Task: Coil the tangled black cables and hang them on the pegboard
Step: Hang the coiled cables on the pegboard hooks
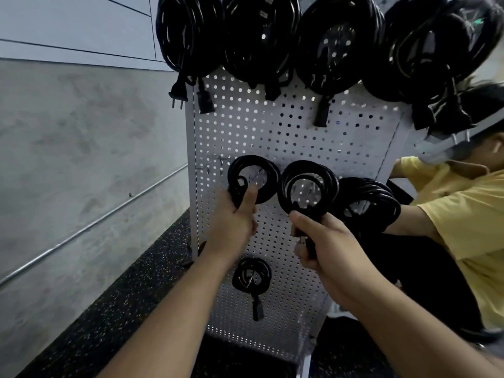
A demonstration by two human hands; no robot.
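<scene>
**A:** Black cable, two coils of it; where were they at that moment?

**B:** Both were up against the pegboard (286,132), at its middle row. The left hand (234,219) gripped the left coil (268,173) at its lower edge, fingers wrapped round the turns and thumb pointing up; the right hand (327,241) was closed in the same way round the bottom of the right coil (327,175).

**A:** Were they already on hooks?

**B:** I could not tell; the picture was soft there, and any hook was hidden behind the loops. My judgement was that neither coil hung by itself yet.

**A:** So what could go wrong?

**B:** If a hand let go before the loop sat over a hook, the coil would drop and spring open; nothing seemed to bind the turns, only the grip. The two coils were also just beside each other, so one could catch on the other. A small coil (240,279) hung lower on the board, near the left forearm; a falling coil or a careless arm could knock it off.

**A:** And on the right side?

**B:** A person in a yellow shirt (469,208) had a third coil (376,192) at the board's edge, near the right coil; the arms could bump there.
</scene>
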